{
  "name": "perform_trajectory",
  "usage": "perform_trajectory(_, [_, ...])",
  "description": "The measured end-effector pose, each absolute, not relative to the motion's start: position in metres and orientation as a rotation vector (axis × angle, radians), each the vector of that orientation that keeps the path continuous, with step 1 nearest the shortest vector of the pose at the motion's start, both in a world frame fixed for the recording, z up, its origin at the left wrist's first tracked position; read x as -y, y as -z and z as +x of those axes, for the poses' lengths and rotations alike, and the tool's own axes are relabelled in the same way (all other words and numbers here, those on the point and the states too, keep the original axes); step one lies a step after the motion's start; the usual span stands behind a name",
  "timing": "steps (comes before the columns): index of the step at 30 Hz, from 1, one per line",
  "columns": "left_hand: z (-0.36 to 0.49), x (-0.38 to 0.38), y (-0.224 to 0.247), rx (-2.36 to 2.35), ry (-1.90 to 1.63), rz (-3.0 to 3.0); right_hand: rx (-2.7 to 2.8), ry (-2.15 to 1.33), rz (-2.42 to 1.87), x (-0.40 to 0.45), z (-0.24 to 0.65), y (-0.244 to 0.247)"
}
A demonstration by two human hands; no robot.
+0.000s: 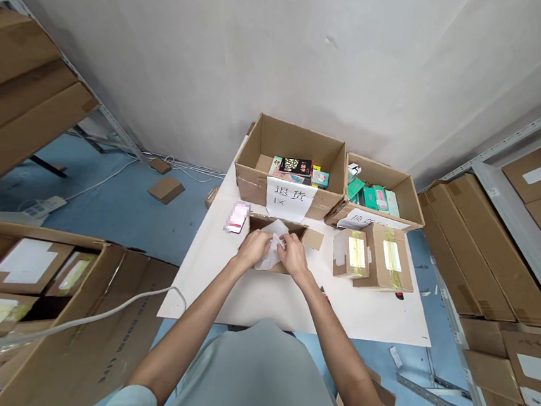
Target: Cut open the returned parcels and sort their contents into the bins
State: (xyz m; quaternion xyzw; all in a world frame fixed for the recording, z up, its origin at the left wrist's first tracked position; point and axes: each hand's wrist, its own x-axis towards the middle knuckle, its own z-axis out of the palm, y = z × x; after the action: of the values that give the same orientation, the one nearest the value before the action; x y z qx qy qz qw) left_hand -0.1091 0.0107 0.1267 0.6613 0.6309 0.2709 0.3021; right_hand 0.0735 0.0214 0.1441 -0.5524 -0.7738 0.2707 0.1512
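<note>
An opened cardboard box (312,238) stands on the white table (265,301) in front of me, one flap folded out to the right. White translucent wrapping (271,254), thin like a plastic bag or packing sheet, sticks up from inside it. My left hand (255,247) pinches the wrapping from the left, and my right hand (293,254) has its fingers closed on it from the right. Both hands are over the box, fingertips close together. What lies inside the wrapping is hidden. Left of the box is a small printed card or packet (237,217), partly blurred.
Behind stand two large open cartons with handwritten signs, the left carton (246,185) and the right carton (416,210), holding small colourful boxes. Two taped parcels (387,259) sit to the right. A box cutter (324,294) lies near my right forearm. A cable (147,294) crosses at left.
</note>
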Motion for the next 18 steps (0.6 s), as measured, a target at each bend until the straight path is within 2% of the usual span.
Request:
perform_trajectory(6, [-0.124, -0.014, -0.115, -1.666, -0.418, 1.783, 2.428, -0.990, -1.374, -0.037, 0.060, -0.134])
perform_trajectory(9, [-0.126, -0.012, -0.115, -1.710, -0.356, 1.769, 2.667, -1.000, -1.531, -0.044, 0.053, -0.123])
perform_trajectory(13, [-0.128, -0.008, -0.121, -1.750, -0.329, 1.755, 2.664, -1.017, -1.763, -0.051, 0.050, -0.117])
perform_trajectory(18, [-0.155, 0.005, -0.119, -1.887, -0.464, 1.645, 2.507, -0.895, -1.615, -0.045, 0.086, -0.130])
